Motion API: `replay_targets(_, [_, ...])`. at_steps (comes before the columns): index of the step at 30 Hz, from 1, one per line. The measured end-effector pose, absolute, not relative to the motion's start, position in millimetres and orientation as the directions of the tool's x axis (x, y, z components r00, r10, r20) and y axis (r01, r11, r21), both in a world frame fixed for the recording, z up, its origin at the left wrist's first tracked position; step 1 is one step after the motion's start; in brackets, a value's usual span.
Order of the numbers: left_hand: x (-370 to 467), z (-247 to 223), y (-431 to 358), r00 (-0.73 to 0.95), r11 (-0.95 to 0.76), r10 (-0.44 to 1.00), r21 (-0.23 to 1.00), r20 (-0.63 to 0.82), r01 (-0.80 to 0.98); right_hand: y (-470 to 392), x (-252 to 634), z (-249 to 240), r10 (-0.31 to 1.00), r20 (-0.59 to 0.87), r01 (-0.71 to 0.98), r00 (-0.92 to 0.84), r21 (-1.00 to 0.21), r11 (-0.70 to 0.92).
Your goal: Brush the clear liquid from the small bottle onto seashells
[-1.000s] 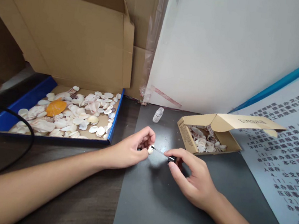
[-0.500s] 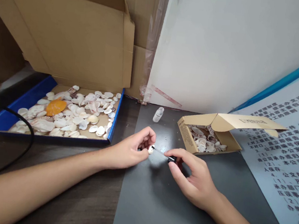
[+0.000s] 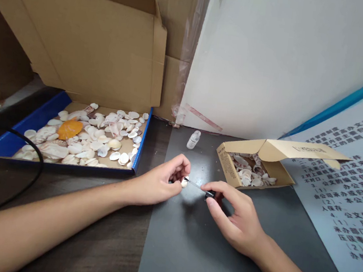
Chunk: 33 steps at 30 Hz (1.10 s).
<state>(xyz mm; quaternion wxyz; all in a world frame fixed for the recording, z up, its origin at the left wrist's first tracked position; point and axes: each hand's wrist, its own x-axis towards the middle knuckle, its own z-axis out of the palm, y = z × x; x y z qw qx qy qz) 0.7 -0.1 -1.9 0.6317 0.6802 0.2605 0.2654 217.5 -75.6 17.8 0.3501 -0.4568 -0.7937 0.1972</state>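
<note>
A small pale seashell (image 3: pixel 184 183) is pinched between the thumb and curled fingers of my left hand (image 3: pixel 171 180). My right hand (image 3: pixel 233 211) grips the black cap of a small brush applicator (image 3: pixel 209 194) between thumb and index finger. The applicator's thin stem points left, and its dark tip meets the shell's face. Just beyond my hands, a small clear bottle (image 3: pixel 193 140) with a white label stands uncapped on the grey mat.
At left, an open blue-sided cardboard box (image 3: pixel 137 148) holds many shells, including an orange one (image 3: pixel 70 129). A smaller open carton (image 3: pixel 230 167) with shells stands at right. A black cable (image 3: pixel 38 171) curves past the left box. A printed sheet (image 3: pixel 344 182) lies at far right.
The brush tip has shifted slightly on the shell, toward its left edge. Both hands keep their grips. The whole view has moved a little.
</note>
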Motion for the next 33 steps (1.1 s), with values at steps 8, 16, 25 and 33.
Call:
replay_targets(8, [0.9,-2.0,-0.9,0.724,-0.073,0.689,0.997,0.031,0.026,-79.2,216.1,21.0,0.861,0.402,0.564,-0.313,-0.650,0.509])
replay_targets(16, [0.8,-1.1,-0.9,0.724,-0.057,0.690,0.998,0.025,0.020,-76.8,218.0,17.9,0.860,0.408,0.596,-0.305,-0.623,0.507])
replay_targets(25, [0.6,0.4,-1.9,0.715,-0.059,0.698,0.998,0.019,0.031,-79.1,217.3,22.6,0.860,0.402,0.574,-0.315,-0.640,0.510])
replay_targets(33, [1.0,-0.3,-1.4,0.716,-0.054,0.698,0.998,0.016,0.031,-77.4,217.1,20.2,0.857,0.411,0.584,-0.310,-0.629,0.513])
